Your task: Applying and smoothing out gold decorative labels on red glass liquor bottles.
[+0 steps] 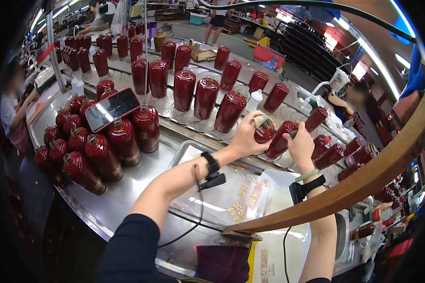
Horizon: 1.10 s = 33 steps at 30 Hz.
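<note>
Our left hand (251, 136) curls round a glossy red bottle (263, 134), fingers wrapped about its upper part, probably so it stays steady; the bottle sits between our hands, above the near edge of the conveyor (189, 123). Our right hand (301, 141) has bent fingers beside a second red bottle (279, 144); we can't tell whether it pinches anything, nor make out the dark green bit (293, 134) at its fingertips. Phone (112, 109) lies tilted across bottle tops, so the clustered bottles (99, 155) seem to serve as its prop; we'd guess they're packed tight to save room. Surface: shiny metal table (160, 172), clear sheet (217, 207) with gold labels (242, 191) near our forearms, curved wooden bar (340, 203) crossing in front. Room: busy workshop, strip lights, co-worker (15, 111) at far left, red chair (269, 55) behind the conveyor.
</note>
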Each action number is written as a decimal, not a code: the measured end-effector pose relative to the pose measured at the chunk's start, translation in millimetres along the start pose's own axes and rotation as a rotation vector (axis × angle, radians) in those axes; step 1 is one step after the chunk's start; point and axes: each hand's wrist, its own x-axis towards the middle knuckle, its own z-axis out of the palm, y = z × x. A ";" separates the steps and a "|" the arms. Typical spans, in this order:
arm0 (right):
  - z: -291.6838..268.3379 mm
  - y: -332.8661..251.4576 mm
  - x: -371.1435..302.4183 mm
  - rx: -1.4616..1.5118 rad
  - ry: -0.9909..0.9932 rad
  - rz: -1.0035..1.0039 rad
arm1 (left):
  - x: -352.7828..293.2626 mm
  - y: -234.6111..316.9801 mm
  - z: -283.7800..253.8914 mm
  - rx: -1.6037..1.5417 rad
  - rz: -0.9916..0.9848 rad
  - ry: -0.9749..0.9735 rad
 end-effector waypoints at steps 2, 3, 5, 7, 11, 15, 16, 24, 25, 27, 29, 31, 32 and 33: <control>-10.5 2.3 -5.6 -0.017 -0.020 0.046 | -0.3 31.5 -26.2 -0.123 -0.017 0.006; -19.1 5.3 -6.4 -0.020 -0.017 0.060 | 2.2 46.3 -42.2 -0.130 0.087 0.019; -32.8 5.8 -1.3 -0.174 -0.232 0.192 | -5.7 76.1 -85.7 -0.126 0.055 0.012; -29.1 14.5 -2.5 -0.073 -0.215 0.230 | -17.0 113.3 -134.7 -0.124 -0.025 -0.023; -50.2 7.0 -26.3 0.054 -0.163 0.176 | -54.4 171.0 -219.3 0.026 -0.183 -0.017; -69.6 73.2 -73.1 0.411 0.046 0.127 | -107.2 202.7 -276.3 0.296 -0.308 -0.020; -101.8 42.4 -81.5 0.338 0.031 0.103 | -124.0 210.5 -287.7 0.321 -0.356 0.042; -285.9 -26.6 -192.8 0.298 -0.033 -0.005 | -181.0 230.0 -312.1 0.492 -0.415 0.127; -294.5 -30.7 -206.6 0.317 0.013 -0.068 | -184.7 226.5 -309.6 0.512 -0.393 0.155; -319.5 -47.8 -227.1 0.352 -0.025 -0.066 | -188.1 222.4 -309.3 0.494 -0.397 0.177; -331.9 -58.7 -246.2 0.473 -0.138 0.025 | -193.0 216.1 -307.3 0.434 -0.343 0.227; -331.0 -67.1 -255.9 0.504 -0.177 0.001 | -188.9 222.9 -311.3 0.488 -0.249 0.195; -326.8 -66.8 -260.7 0.551 -0.246 0.058 | -184.9 230.4 -305.9 0.568 -0.202 0.238; -321.5 -67.7 -265.8 0.599 -0.313 0.115 | -182.1 241.4 -300.2 0.648 -0.154 0.282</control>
